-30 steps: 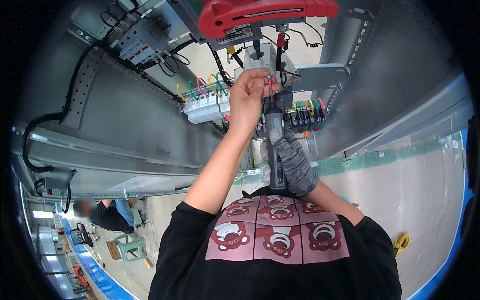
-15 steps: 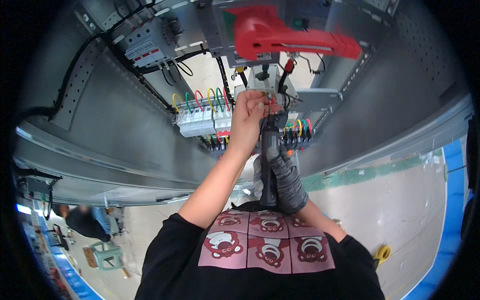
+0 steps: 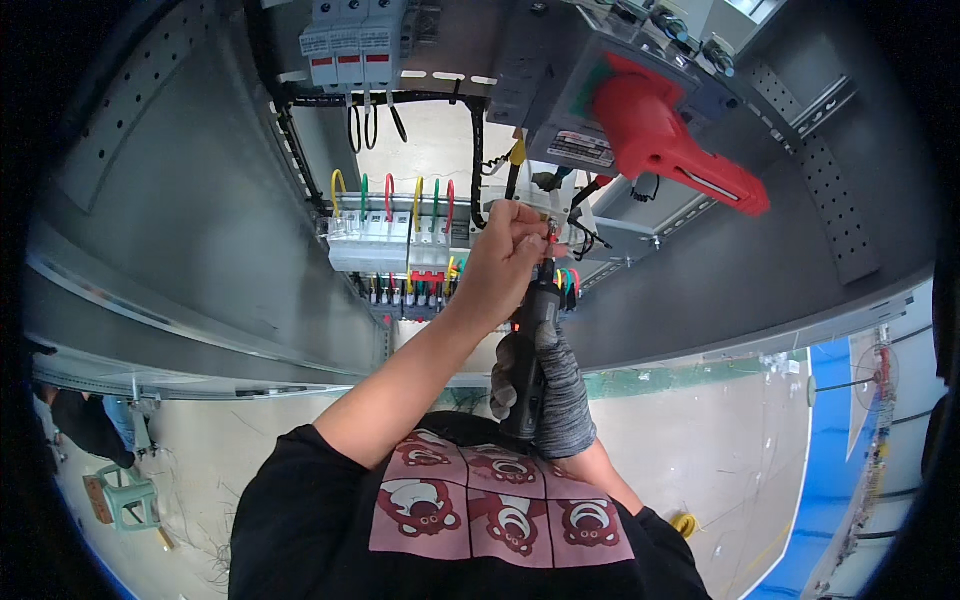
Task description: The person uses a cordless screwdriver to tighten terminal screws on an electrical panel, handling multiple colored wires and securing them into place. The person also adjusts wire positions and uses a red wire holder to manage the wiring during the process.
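Observation:
My right hand (image 3: 562, 392), in a grey knitted glove, is wrapped round a black cordless screwdriver (image 3: 541, 302) that points away from me into a metal cabinet. A small red light glows on its side. Bare, my left hand (image 3: 503, 262) has its fingers pinched together at the driver's tip, beside a terminal on a pale block (image 3: 559, 196). Whatever sits between those fingertips is hidden. Just beyond, a black cable with a yellow sleeve (image 3: 518, 152) and another with a red sleeve (image 3: 590, 190) run down to the block.
A large red rotary handle (image 3: 672, 142) juts from a grey switch above my hands. Left are white breakers (image 3: 370, 246) with coloured wires and a fuse holder (image 3: 348, 55). Cabinet walls enclose both sides. On the floor behind stand a green stool (image 3: 130, 495) and yellow tape roll (image 3: 685, 524).
My view has shifted, so the red handle appears farther right and the fuse holder higher up. Both hands stay together at the terminal with the screwdriver between them.

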Motion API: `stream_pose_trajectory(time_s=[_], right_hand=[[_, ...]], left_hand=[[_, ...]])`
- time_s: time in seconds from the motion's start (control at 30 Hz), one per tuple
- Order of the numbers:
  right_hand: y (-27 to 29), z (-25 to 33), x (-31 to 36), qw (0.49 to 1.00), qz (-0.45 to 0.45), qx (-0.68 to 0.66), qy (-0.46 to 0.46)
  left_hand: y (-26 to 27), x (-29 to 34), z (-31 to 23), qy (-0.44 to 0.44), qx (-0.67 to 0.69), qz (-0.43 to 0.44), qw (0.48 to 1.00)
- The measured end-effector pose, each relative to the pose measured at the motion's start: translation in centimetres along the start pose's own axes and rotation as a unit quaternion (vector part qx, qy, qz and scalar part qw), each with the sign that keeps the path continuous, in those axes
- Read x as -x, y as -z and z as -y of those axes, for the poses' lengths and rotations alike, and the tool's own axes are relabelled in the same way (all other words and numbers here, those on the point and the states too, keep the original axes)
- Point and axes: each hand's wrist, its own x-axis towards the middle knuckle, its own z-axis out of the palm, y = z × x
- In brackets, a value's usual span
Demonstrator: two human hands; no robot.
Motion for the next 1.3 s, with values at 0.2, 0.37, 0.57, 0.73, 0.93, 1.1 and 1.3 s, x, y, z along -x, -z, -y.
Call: stream_pose_trajectory(time_s=[0.2,0.37,0.57,0.73,0.93,1.1,1.3], right_hand=[[-0.4,0.3,-0.1,1.000,0.009,-0.005,0.001],[-0.3,-0.1,-0.3,0.999,-0.027,-0.019,0.001],[-0.9,-0.4,0.8,0.999,-0.029,-0.016,0.008],[-0.7,-0.6,2.0,1.000,-0.004,-0.024,-0.006],[-1.2,-0.7,3.5,1.000,-0.002,-0.024,-0.018],[-1.5,-1.4,3.6,0.998,-0.021,-0.061,-0.018],[0.9,-4.3,0.8,0.996,0.021,0.070,0.042]], left_hand=[[0.8,-0.3,-0.7,0.044,-0.070,-0.002,0.997],[0.6,-0.3,-0.3,0.039,-0.033,-0.014,0.999],[0.5,-0.1,0.6,0.020,-0.002,-0.011,1.000],[0.4,0.4,0.6,0.017,0.080,-0.002,0.997],[1.4,1.6,0.1,0.019,0.032,0.043,0.998],[1.6,1.8,0.0,0.019,0.020,0.064,0.998],[2.1,1.0,-0.6,0.016,-0.080,0.053,0.995]])
